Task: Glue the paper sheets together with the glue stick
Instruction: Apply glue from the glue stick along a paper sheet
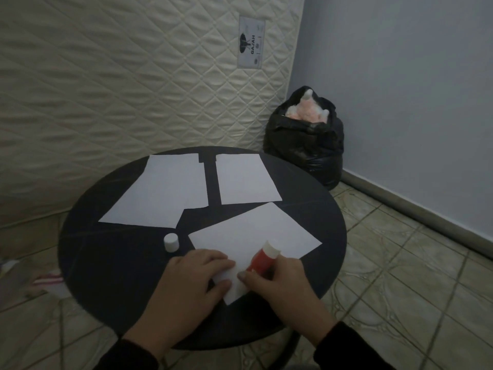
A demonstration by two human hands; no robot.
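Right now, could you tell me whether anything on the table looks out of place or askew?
Nothing is spilled or damaged. The near sheet lies skewed to the two squarer ones behind it, pinned by the left hand while the right hand holds the glue stick. Its cap stands alone nearby.

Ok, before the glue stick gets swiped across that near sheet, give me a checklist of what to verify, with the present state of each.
1. Cap off the glue stick: ok, it stands on the table beside the sheet.
2. Right hand grips the stick: ok.
3. Left hand pins the near sheet: ok, it rests on the near corner.
4. Glue tip touching paper: cannot tell.
5. Other sheets within reach: ok, the left sheets and the far right sheet lie flat on the table.
6. Glue already on the near sheet: cannot tell.
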